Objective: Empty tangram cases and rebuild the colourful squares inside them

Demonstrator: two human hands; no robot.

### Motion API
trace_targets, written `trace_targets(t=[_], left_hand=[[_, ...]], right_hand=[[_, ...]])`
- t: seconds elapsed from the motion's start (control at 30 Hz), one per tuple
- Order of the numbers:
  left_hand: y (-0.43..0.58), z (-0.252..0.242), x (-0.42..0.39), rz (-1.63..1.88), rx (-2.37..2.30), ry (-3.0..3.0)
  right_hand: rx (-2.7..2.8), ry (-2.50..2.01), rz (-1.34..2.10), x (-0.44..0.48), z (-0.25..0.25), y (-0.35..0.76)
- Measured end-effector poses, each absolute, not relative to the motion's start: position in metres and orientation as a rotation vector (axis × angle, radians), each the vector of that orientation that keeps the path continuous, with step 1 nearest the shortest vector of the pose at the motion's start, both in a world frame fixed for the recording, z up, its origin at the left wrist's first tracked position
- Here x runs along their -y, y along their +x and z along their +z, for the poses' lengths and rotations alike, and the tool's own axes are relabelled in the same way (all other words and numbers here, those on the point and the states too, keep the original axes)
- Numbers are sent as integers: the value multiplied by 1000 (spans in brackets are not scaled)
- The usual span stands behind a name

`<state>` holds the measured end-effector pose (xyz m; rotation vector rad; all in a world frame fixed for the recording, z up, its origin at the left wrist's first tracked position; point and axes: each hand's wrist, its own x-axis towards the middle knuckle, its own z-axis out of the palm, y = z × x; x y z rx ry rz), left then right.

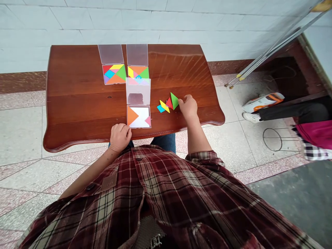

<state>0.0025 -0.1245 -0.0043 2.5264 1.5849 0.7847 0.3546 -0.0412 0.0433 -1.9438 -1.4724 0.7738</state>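
My right hand [188,106] has its fingertips bunched on the right corner of a green tangram triangle [174,100]. That triangle lies on the wooden table [77,103] beside a red triangle [169,102], a yellow parallelogram [164,106] and a blue piece [160,109]. My left hand [119,137] grips the near left corner of an open clear plastic case [138,90]. In the case's base, an orange triangle [132,116] and a small pink triangle [147,120] sit against a white card [138,117].
Behind it, two more open cases [114,74] hold complete multicoloured tangram squares, their clear lids [137,54] lying towards the wall. The dark wooden table has a scalloped front edge. Metal poles [275,45], a shoe [263,102] and a pink cloth [315,133] lie on the right.
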Motion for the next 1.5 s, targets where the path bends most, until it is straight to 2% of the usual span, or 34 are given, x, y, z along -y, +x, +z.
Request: trace_targets(t=[0.07, 0.23, 0.43, 0.67, 0.87, 1.07, 1.2, 1.33, 1.5], left_hand=[[2, -5, 124, 788, -1592, 2547], [1, -7, 123, 789, -1600, 2555], [2, -8, 123, 796, -1585, 2517], [2, -7, 123, 782, -1593, 2539], [2, -6, 123, 761, -1604, 2521], [3, -5, 123, 769, -1617, 2583], [4, -3, 124, 745, -1612, 2583], [5, -1, 124, 719, -1610, 2548], [3, -3, 124, 720, -1585, 2556]], right_hand=[[1467, -2138, 499, 50, 55, 333], [2274, -1807, 766, 72, 78, 252], [2633, -2068, 675, 78, 84, 215], [2569, -2119, 620, 78, 79, 207], [2256, -2050, 778, 63, 87, 235], [1781, -2073, 552, 9, 75, 287], [1747, -2126, 565, -10, 57, 297], [1838, -1958, 500, 10, 60, 269], [2144, -1828, 906, 49, 62, 198]])
